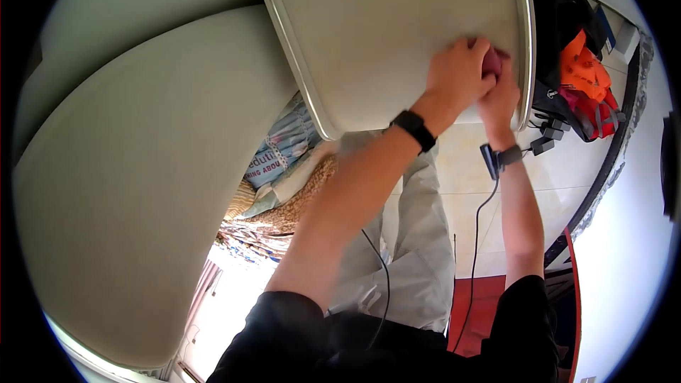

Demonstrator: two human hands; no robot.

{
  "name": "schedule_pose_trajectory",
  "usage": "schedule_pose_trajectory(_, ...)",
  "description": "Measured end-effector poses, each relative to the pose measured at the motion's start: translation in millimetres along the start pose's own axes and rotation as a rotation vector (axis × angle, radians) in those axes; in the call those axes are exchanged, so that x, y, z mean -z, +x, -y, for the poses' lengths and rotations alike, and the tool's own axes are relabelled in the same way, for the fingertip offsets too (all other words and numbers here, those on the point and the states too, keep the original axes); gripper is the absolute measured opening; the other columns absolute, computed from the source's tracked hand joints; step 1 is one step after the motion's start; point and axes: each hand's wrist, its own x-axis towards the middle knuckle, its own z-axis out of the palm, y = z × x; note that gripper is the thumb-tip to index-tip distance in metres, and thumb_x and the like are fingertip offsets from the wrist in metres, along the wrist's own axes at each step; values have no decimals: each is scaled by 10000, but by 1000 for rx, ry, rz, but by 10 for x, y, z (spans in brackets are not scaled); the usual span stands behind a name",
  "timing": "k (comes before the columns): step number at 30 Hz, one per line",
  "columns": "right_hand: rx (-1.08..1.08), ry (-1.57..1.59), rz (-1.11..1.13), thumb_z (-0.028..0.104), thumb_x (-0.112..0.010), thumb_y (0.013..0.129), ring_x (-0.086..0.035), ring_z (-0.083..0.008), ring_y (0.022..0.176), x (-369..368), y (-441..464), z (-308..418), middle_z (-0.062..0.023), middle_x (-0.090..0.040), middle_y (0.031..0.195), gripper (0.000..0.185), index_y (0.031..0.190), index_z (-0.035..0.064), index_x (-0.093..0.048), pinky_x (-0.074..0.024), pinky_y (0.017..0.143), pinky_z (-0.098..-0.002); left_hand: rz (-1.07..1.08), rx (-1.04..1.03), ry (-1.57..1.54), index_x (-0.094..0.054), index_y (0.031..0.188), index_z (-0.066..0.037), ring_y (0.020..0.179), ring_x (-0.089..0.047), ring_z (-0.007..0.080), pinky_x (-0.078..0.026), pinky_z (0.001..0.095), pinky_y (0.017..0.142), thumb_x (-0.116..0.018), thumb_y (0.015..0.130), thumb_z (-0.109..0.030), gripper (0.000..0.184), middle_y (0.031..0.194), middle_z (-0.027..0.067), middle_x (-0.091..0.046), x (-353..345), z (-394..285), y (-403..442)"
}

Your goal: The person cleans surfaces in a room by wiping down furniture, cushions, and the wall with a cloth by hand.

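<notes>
A small dark pink thing [492, 62] shows between my two hands, mostly covered by fingers, so its kind is unclear. My left hand [460, 74], with a black band on its wrist, is closed over its left side. Around its right and lower side curl the fingers of my right hand [501, 96], which touches my left. A small device with a cable is strapped to my right wrist. Both hands are over the right part of a cream cabinet top [376, 35] with a pale raised trim.
A large cream curved panel [142, 170] fills the left side. Patterned bedding [284, 163] lies below it. On the tiled floor at right are an orange bag [583, 67], a red bag [603, 119] and black adapters [545, 145]. Cables hang near my legs.
</notes>
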Motion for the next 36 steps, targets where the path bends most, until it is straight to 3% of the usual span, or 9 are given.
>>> schedule_pose_trajectory(5, 27, 24, 85, 232, -729, 760, -655, -362, 790, -214, -678, 14, -112, -668, 1028, 442, 1150, 133, -546, -540, 638, -427, 128, 140, -50, -540, 1205, -152, 913, -654, 368, -554, 454, 752, -724, 740, -272, 515, 1096, 134, -636, 39, 187, -682)
schedule_pose_trajectory(14, 308, 96, 432, 209, -675, 741, -651, -317, 894, -554, -639, 693, -104, -631, 1141, 337, 1028, 86, -547, -560, 703, -426, 35, 392, 17, -492, 1265, -131, 1013, -624, 360, -533, 457, 801, -704, 798, -240, 525, 1110, 134, -639, 461, 775, -1290)
schedule_pose_trajectory(17, 340, 30, 393, 211, -676, 740, -649, -329, 927, -813, -279, 831, -127, -637, 1118, 348, 1042, 86, -557, -559, 729, -436, -32, 377, 146, -441, 1327, -139, 1017, -627, 367, -528, 466, 812, -716, 806, -224, 595, 1147, 150, -626, 670, 928, -979)
schedule_pose_trajectory(21, 294, 36, 226, 218, -674, 760, -637, -377, 944, -971, 466, 1060, -152, -634, 1060, 375, 1083, 87, -534, -541, 758, -483, -253, -12, 218, -493, 1250, -104, 984, -646, 384, -533, 472, 781, -674, 877, -265, 445, 1138, 150, -651, 984, 1088, -207)
schedule_pose_trajectory(24, 240, -62, 199, 217, -665, 782, -636, -383, 943, -998, 827, 1203, -159, -633, 1080, 384, 1102, 85, -500, -537, 755, -486, -229, 34, 213, -519, 1195, -90, 965, -650, 377, -531, 456, 782, -669, 885, -281, 394, 1145, 142, -654, 1105, 1024, 247)
schedule_pose_trajectory(27, 209, -139, 299, 194, -633, 805, -635, -381, 944, -933, 835, 1253, -162, -627, 1086, 354, 1110, 89, -485, -536, 744, -492, -126, 111, 196, -534, 1137, -81, 986, -646, 358, -527, 445, 780, -654, 896, -298, 346, 1149, 127, -659, 1203, 947, 206)
schedule_pose_trajectory(30, 171, -49, 298, 166, -601, 811, -633, -383, 931, -937, 675, 1149, -157, -620, 1072, 329, 1109, 91, -485, -535, 729, -497, -191, 147, 159, -538, 1114, -78, 975, -639, 364, -523, 459, 770, -654, 888, -316, 348, 1116, 145, -652, 971, 1024, 105)
schedule_pose_trajectory(33, 184, -129, 243, 152, -585, 807, -626, -379, 913, -800, 344, 1089, -153, -615, 1047, 314, 1099, 95, -485, -535, 711, -495, -203, 69, 291, -521, 1144, -88, 940, -637, 375, -521, 471, 742, -675, 866, -311, 388, 1045, 170, -635, 743, 1015, -166)
schedule_pose_trajectory(36, 128, -132, 260, 157, -590, 796, -616, -369, 892, -656, -60, 1028, -146, -615, 1040, 321, 1088, 82, -481, -532, 697, -488, -48, 12, 329, -474, 1166, -62, 813, -651, 385, -548, 473, 677, -668, 852, -237, 409, 1092, 203, -586, 594, 1003, -472)
